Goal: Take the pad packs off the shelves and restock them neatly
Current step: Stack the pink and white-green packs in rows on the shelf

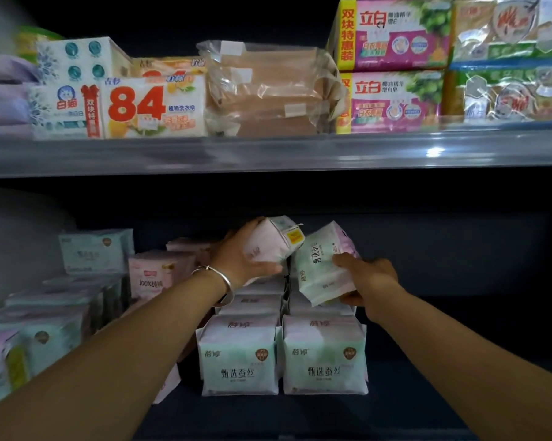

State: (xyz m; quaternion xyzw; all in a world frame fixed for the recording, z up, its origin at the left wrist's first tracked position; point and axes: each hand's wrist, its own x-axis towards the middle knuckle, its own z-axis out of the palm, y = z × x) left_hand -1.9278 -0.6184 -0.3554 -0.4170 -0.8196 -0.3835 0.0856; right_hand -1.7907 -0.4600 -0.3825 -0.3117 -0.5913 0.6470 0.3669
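Both hands reach into the lower shelf, each holding a pad pack. My left hand (242,253), with a silver bracelet on the wrist, grips a pale pink-white pad pack (273,238) that bears a yellow price tag and is tilted. My right hand (368,275) grips a white and pale green pad pack (324,265), tilted to the left and touching the other pack. Both packs hover above two rows of matching pad packs (282,356) that stand upright in the middle of the shelf, running from front to back.
Pink pad packs (155,273) and pale blue ones (91,249) stand to the left, with more at the near left (29,338). The upper shelf's clear front rail (268,154) runs overhead, with soap boxes (153,106) and wrapped bars above it. The dark shelf floor (459,329) stretches right.
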